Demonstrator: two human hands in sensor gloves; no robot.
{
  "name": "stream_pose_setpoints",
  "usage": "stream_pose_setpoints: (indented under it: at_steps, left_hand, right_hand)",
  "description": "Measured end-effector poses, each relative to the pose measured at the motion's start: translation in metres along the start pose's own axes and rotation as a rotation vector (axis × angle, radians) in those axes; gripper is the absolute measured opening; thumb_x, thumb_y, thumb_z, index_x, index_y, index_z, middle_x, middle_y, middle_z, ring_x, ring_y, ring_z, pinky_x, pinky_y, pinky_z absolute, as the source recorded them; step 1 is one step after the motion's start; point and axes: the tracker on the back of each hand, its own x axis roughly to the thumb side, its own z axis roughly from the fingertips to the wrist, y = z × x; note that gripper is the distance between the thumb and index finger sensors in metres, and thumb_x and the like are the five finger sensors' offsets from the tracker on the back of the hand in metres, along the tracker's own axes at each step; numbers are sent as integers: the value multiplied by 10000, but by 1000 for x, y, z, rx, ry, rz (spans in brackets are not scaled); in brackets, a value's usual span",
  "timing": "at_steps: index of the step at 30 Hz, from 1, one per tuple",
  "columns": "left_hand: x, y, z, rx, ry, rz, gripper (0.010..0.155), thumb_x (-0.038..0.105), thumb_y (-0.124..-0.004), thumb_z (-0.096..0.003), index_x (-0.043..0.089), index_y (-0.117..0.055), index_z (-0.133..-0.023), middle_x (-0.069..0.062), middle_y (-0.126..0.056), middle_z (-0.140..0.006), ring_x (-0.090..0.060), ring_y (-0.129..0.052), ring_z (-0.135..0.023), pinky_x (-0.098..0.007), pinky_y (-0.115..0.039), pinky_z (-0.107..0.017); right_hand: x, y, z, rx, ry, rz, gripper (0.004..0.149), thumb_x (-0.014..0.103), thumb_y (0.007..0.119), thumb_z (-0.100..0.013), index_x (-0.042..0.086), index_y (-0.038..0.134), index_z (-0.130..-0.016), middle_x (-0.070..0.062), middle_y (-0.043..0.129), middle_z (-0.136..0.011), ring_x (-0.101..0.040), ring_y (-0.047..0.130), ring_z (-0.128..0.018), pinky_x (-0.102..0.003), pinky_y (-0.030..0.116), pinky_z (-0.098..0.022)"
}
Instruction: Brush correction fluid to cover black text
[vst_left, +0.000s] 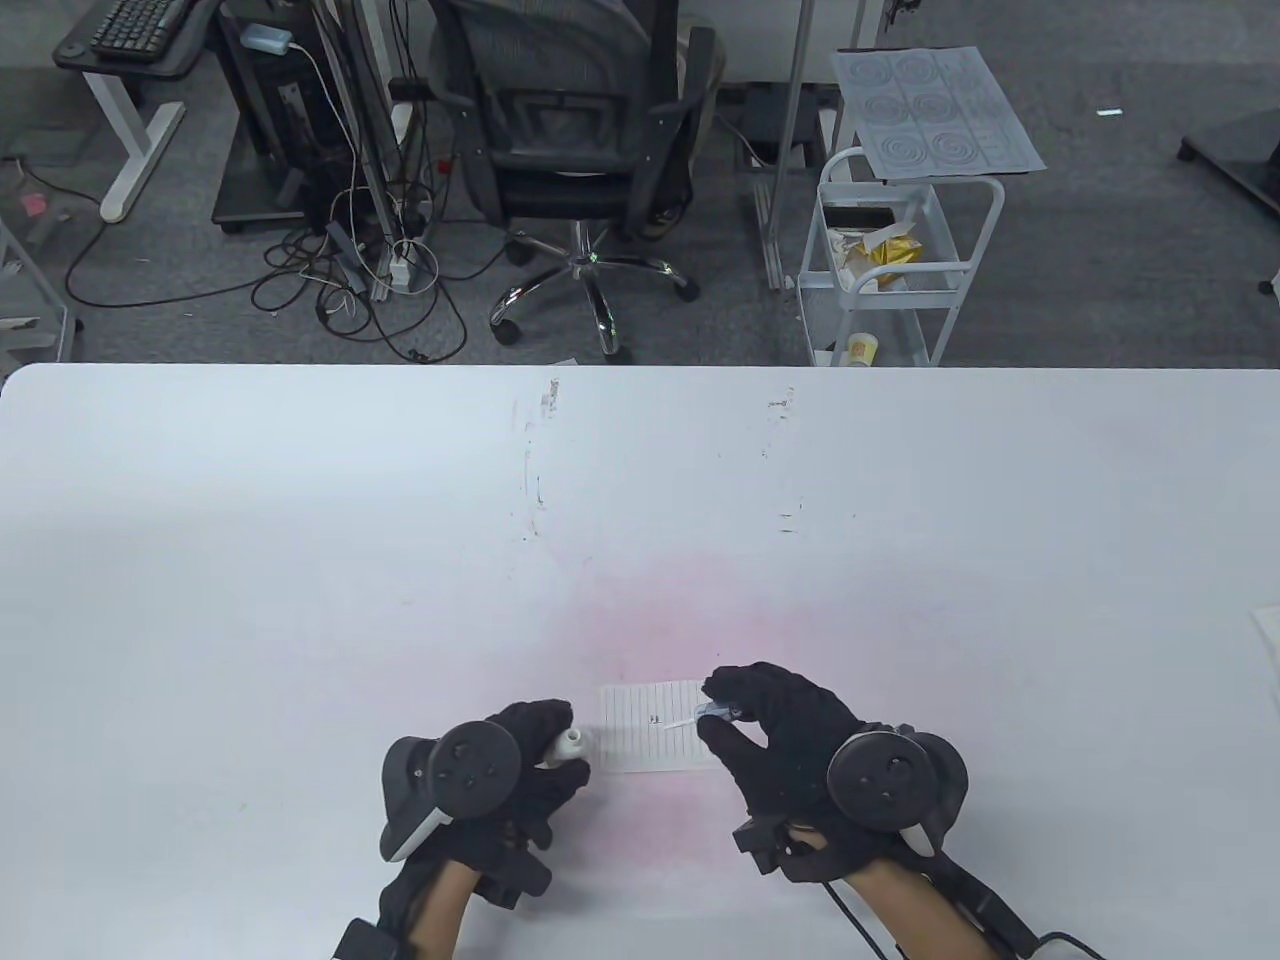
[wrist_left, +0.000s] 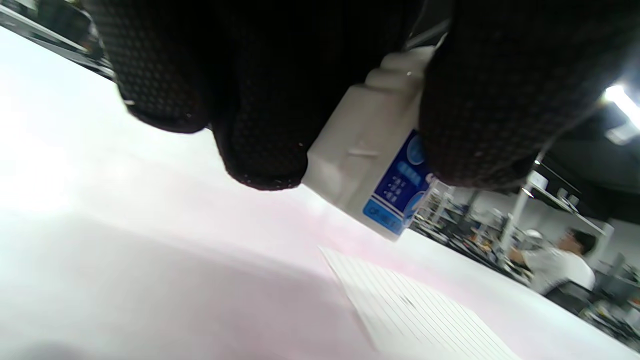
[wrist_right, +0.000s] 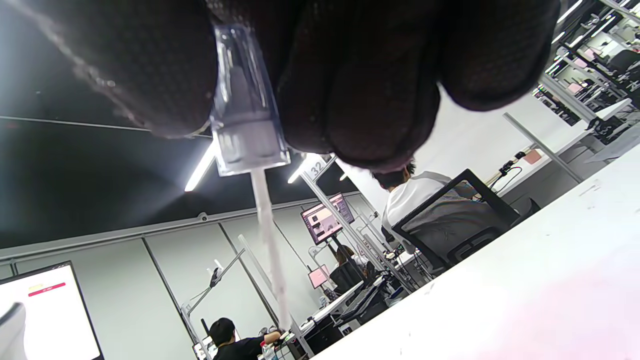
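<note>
Near edge, left of the paper: your left hand grips the correction fluid bottle, fingers wrapped round its white body; the open neck points toward the paper and the bottle sits just beside the sheet's left edge.
Near edge, right of the paper: your right hand pinches the clear cap of the brush applicator between its fingers, so the bottle is already uncapped and the brush is out.
Over the paper: the thin brush stem reaches from your right hand toward the sheet's middle; you cannot tell whether the tip touches the sheet.
Paper itself: the lined paper lies flat on the white table, between your two hands.
Black text: a small dark mark near the middle of the paper is uncovered, just left of the brush tip.
Done, by your judgement: opening and loading the brush.
Left, by your judgement: brushing fluid over the mark, then recapping.
Beyond the paper: scuff marks sit well apart on the far tabletop.
</note>
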Motion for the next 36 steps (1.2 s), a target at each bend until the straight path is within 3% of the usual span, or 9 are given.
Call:
stream_pose_setpoints:
  at_steps: [10,16,24,36]
  left_hand:
    - [-65,24,3,165,357,30,609,440,-1017,-278,223,-846,-820,-72,-995,-748,-226,-1086,-546,-439,-870,-512]
    - [-79,26,6,233,448,1,609,441,-1018,-278,226,-845,-821,-66,-995,-750,-224,-1085,-551,-437,-868,-518]
    - [-91,17,4,154,531,-62,607,447,-1016,-277,221,-849,-815,-72,-998,-740,-224,-1087,-549,-442,-870,-514]
    - [-86,18,6,95,553,-197,615,505,-992,-283,221,-849,-810,-67,-993,-738,-227,-1075,-547,-454,-854,-518]
  right_hand:
    - [-7,-3,-4,-23,25,-7,485,455,871,-358,198,830,-768,-48,877,-711,-273,1008,-485,-528,782,-476]
    - [-8,-3,-4,-22,29,-7,485,453,872,-358,198,830,-768,-47,877,-711,-273,1008,-486,-529,782,-476]
    - [-8,-1,-5,-13,35,-2,485,453,872,-357,197,830,-768,-49,877,-711,-273,1008,-486,-530,781,-475]
    - [-8,2,-5,-2,41,3,487,453,873,-356,198,830,-768,-49,878,-711,-275,1009,-485,-529,782,-474]
